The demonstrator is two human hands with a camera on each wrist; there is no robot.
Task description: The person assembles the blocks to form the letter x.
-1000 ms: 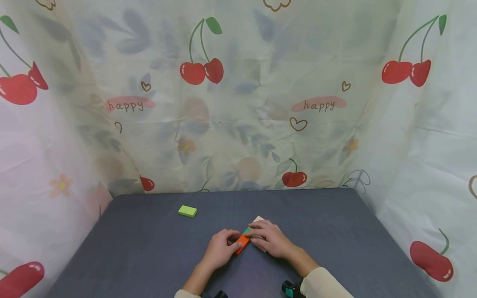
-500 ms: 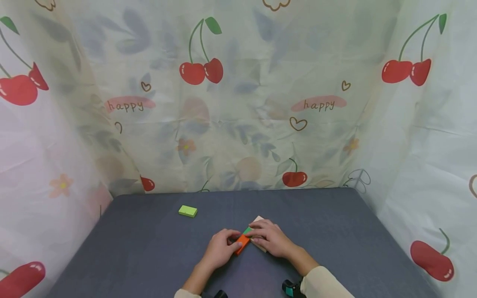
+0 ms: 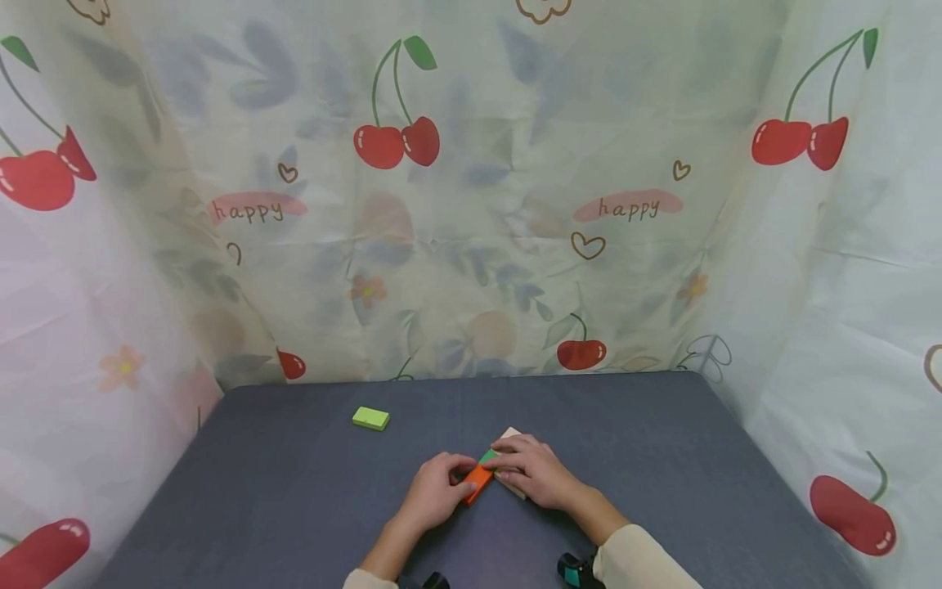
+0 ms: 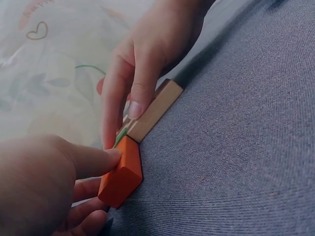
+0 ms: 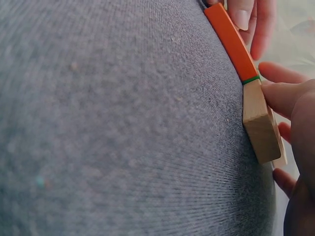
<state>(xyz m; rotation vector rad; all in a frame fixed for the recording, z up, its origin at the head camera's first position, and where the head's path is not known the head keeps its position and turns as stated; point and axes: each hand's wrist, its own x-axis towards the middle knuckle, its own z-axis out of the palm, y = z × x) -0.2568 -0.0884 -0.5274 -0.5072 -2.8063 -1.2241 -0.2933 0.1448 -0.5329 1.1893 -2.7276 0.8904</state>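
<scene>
Head view: both hands rest on the grey surface (image 3: 294,491), near its front middle. The left hand (image 3: 434,493) has its fingers curled onto the orange block (image 3: 477,482), thumb at the near side. The right hand (image 3: 536,472) lies over the wooden block (image 3: 509,433), fingertips reaching to the green block (image 3: 489,456), which sits between the orange and the wooden one. All three lie flat in a close row running diagonally. A lime block (image 3: 371,418) lies alone, well apart to the far left. A cherry-print curtain (image 3: 471,204) stands behind and to both sides of the surface. Left wrist view: the left hand (image 4: 39,187) pinches the orange block (image 4: 122,172), thumb tip on its upper face, other fingers curled under its far side. The right hand (image 4: 147,59) presses fingertips down on the wooden block (image 4: 155,110), thumb against its side edge. Only a thin green block (image 4: 119,137) edge shows at the joint. Orange and wooden blocks meet end to end, touching. Right wrist view: the wooden block (image 5: 258,123) is held at its edge by the right hand (image 5: 295,128), thumb against its side face and fingers curled below. The green block (image 5: 250,79) shows as a narrow strip between it and the orange block (image 5: 231,42). Fingers of the left hand (image 5: 251,17) rest against the orange block's far side.
</scene>
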